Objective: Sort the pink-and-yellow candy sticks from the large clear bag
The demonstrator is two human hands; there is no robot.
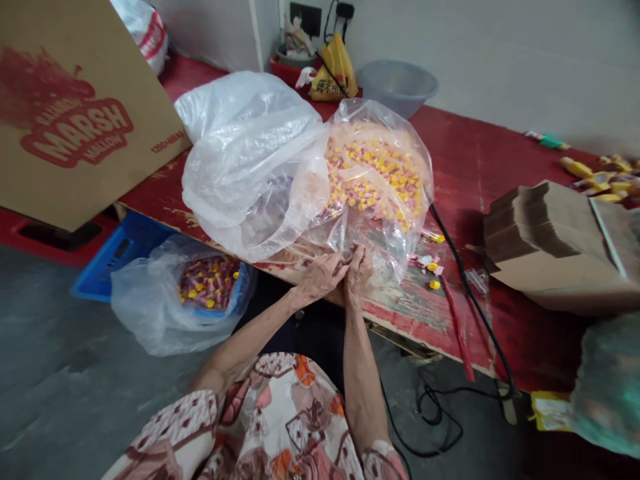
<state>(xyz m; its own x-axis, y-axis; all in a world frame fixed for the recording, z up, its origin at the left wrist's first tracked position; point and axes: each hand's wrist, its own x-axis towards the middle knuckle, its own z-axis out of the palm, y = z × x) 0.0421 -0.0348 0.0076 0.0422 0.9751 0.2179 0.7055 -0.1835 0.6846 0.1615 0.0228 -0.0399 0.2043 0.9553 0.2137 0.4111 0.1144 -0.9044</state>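
Observation:
My left hand [323, 275] and my right hand [359, 270] meet at the table's front edge, fingers bent and pressed together. Something small may sit between the fingertips, but I cannot make it out. Just beyond them lies a clear plastic bag [383, 177] full of small yellow and pink pieces, its near edge close to my right hand. To its left, a large whitish plastic bag [235, 153] spreads over the table, its open side toward me. Several loose yellow bits and a wrapper scrap [425, 261] lie right of my right hand.
A marshmallow carton [75, 120] stands at left. Below it, a blue basin [240, 293] is lined with plastic and holds pink and yellow pieces. A black cable [467, 287] crosses the red table [455, 153]. Stacked cardboard [555, 247] is at right; a grey bowl [400, 87] stands behind.

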